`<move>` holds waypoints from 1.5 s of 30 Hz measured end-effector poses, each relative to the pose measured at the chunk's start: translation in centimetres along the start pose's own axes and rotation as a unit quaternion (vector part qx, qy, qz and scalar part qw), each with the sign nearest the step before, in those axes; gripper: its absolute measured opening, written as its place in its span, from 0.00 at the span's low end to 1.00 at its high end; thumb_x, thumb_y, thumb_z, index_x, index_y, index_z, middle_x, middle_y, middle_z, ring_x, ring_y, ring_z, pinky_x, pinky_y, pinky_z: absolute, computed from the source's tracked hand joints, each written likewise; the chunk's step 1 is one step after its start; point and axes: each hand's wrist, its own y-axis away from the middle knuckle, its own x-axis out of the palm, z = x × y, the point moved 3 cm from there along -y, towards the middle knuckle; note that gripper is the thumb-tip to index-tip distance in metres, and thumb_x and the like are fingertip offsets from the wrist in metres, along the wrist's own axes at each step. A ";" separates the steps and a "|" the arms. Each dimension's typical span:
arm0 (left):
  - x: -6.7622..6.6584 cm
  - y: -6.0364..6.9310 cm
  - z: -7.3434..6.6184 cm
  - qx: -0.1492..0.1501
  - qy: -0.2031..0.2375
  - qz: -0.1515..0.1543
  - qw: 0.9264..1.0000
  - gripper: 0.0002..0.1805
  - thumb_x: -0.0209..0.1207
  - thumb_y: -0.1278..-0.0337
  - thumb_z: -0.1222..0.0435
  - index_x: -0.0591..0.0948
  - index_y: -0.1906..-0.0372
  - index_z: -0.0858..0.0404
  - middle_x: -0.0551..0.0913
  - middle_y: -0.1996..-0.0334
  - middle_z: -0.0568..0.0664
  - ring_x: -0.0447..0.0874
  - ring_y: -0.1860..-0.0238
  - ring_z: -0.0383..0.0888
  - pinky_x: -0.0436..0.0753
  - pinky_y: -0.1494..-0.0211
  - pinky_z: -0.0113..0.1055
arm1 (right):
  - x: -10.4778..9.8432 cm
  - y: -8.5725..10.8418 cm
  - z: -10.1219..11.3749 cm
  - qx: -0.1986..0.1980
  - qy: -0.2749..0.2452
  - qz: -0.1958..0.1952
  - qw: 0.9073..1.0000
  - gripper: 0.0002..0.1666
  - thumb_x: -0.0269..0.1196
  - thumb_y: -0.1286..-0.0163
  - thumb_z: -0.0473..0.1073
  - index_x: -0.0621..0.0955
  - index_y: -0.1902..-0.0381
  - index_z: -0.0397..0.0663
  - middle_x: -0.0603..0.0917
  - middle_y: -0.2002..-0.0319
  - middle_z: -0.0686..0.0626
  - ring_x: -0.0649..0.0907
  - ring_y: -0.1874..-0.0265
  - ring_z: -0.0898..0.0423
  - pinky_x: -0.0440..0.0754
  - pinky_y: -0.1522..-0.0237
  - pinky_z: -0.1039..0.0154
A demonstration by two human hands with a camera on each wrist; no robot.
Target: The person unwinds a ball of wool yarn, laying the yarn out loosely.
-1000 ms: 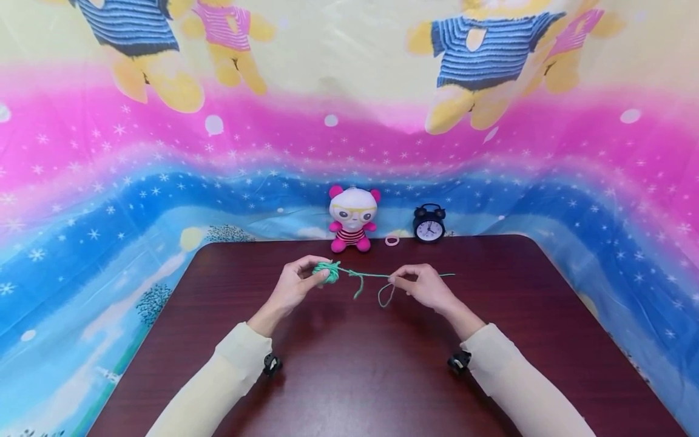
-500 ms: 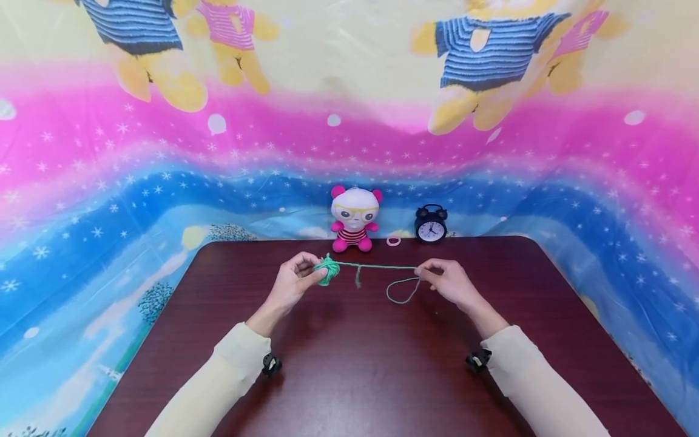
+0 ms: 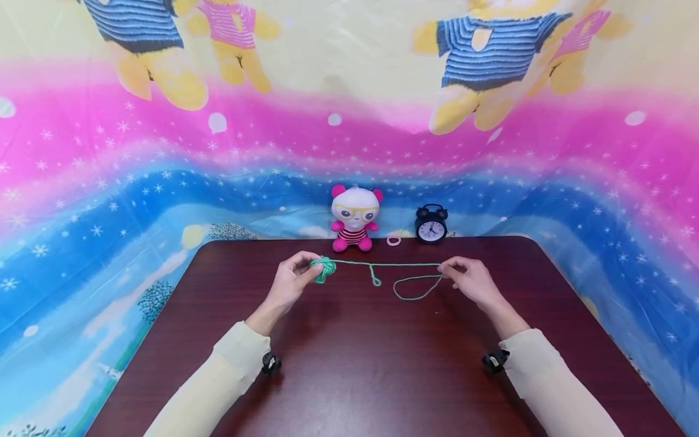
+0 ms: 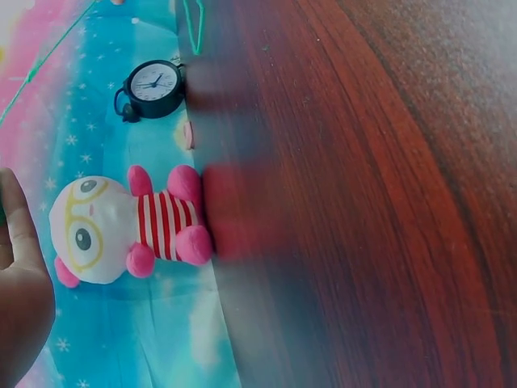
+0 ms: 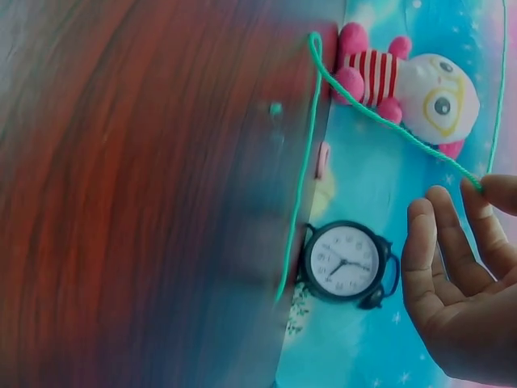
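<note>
In the head view my left hand [image 3: 285, 284] grips a small wound ball of green yarn [image 3: 326, 271] between thumb and fingers. A strand [image 3: 406, 264] runs straight from the ball to my right hand [image 3: 475, 284], whose thumb and index finger pinch it. From the pinch a slack length droops in a loop, shown too as green yarn [image 5: 371, 113] in the right wrist view. Midway along the strand hangs a short piece [image 3: 373, 276] with a curled end. Only part of the left hand [image 4: 24, 275] shows in its wrist view; the ball is mostly hidden there.
A pink and white panda toy [image 3: 354, 220] sits at the back edge of the dark red wooden table [image 3: 349, 364]. Right of it are a pink ring [image 3: 393, 241] and a black alarm clock [image 3: 431, 224]. A printed cloth [image 3: 306, 145] hangs behind the table.
My right hand has moved to the right with the yarn, drawing out a longer strand. The left hand stays nearly in place with the ball. The slack loop has shifted right.
</note>
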 end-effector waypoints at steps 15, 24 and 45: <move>-0.3 -0.1 0.2 0.017 0.006 0.012 1.000 0.21 0.62 0.35 0.69 0.77 0.40 0.72 0.85 0.55 0.47 0.87 0.60 0.34 0.86 0.59 0.27 | -3.6 0.6 -2.0 0.036 0.026 -0.055 0.998 0.23 0.52 0.21 0.55 0.83 0.47 0.44 0.84 0.48 0.37 0.81 0.47 0.39 0.87 0.56 0.53; -0.5 -0.1 0.4 0.013 -0.006 0.005 1.000 0.25 0.65 0.38 0.67 0.77 0.37 0.66 0.83 0.48 0.63 0.87 0.56 0.36 0.85 0.56 0.27 | -5.8 1.4 -3.2 0.053 0.032 -0.079 0.995 0.27 0.51 0.22 0.59 0.82 0.45 0.44 0.84 0.47 0.36 0.83 0.50 0.47 0.88 0.57 0.58; -0.3 -0.1 0.6 0.016 -0.028 0.009 0.999 0.20 0.68 0.43 0.69 0.80 0.46 0.68 0.87 0.57 0.43 0.85 0.55 0.39 0.85 0.52 0.28 | -7.7 2.0 -5.7 0.088 0.078 -0.075 0.990 0.29 0.49 0.22 0.59 0.80 0.42 0.42 0.83 0.47 0.33 0.84 0.61 0.52 0.85 0.62 0.58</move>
